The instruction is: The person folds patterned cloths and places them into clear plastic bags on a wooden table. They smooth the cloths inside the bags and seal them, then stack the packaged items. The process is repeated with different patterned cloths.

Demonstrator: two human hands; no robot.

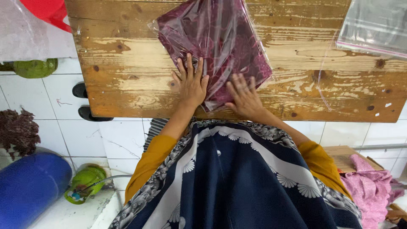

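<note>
A folded maroon cloth inside a clear plastic bag [216,38] lies on a worn wooden table [127,72]. My left hand [190,82] rests flat on the bag's near left corner, fingers spread. My right hand [245,96] presses flat on the bag's near edge, just right of the left hand. Neither hand grips anything. Both arms wear mustard-yellow sleeves, and a dark blue patterned scarf hangs below them.
A stack of empty clear plastic bags [375,25] lies at the table's far right. Below the table are a white tiled floor, a blue cylinder [29,186], a green object [87,182], pink cloth in a box [369,186] and dark sandals [85,101].
</note>
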